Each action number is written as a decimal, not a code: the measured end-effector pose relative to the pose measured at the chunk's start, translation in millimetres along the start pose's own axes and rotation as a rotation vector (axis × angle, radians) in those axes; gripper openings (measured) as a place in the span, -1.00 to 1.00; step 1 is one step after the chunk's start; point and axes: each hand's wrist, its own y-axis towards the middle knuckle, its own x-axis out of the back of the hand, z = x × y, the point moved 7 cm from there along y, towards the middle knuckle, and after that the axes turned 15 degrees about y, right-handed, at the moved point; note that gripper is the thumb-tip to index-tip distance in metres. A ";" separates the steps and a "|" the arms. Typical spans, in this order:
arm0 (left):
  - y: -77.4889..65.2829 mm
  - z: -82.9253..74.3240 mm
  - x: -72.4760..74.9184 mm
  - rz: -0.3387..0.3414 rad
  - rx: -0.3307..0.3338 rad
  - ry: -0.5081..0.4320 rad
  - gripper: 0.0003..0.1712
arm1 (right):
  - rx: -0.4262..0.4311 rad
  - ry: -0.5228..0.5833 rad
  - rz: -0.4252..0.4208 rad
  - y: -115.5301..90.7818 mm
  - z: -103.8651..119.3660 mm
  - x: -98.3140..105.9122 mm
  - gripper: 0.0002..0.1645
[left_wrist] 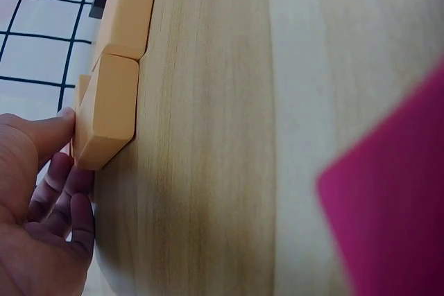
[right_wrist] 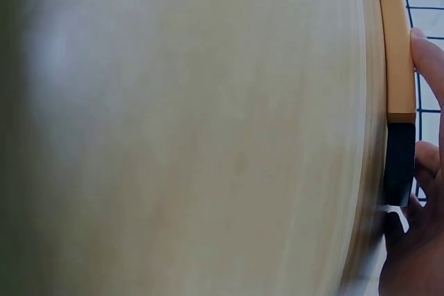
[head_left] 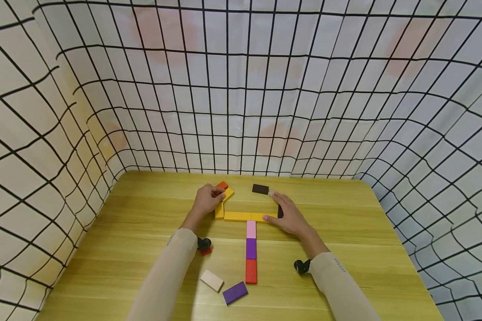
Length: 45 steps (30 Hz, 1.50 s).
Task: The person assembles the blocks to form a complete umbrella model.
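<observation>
My left hand (head_left: 208, 199) pinches a slanted yellow block (head_left: 228, 194) between thumb and fingers, beside an orange-red block (head_left: 222, 185). Another yellow block (head_left: 219, 211) stands just below it. In the left wrist view, the thumb touches the side of a yellow block (left_wrist: 111, 105). My right hand (head_left: 290, 216) spreads over the other end of the row, its thumb on a yellow block (head_left: 261, 217). Its fingers reach toward a small pale block (head_left: 271, 192), mostly hidden. A black block (right_wrist: 400, 164) adjoins the yellow one, close to the right fingers.
From the yellow row a pink block (head_left: 251, 229), a purple block (head_left: 251, 248) and a red block (head_left: 251, 271) run toward me. Loose on the wooden table (head_left: 144, 267) lie a dark brown block (head_left: 260, 189), a cream block (head_left: 211, 280) and another purple block (head_left: 235, 293).
</observation>
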 end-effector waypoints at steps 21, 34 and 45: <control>3.8 8.3 5.1 -0.053 -0.002 -0.006 -0.72 | -0.029 -0.001 0.015 1.7 -3.6 -1.1 0.19; 9.8 30.8 10.2 -0.008 0.018 0.071 -0.64 | -0.032 -0.003 0.017 2.1 -3.9 0.1 0.20; 7.4 28.3 14.8 -0.033 0.027 0.088 -0.47 | -0.027 0.007 0.010 1.1 -4.1 0.4 0.20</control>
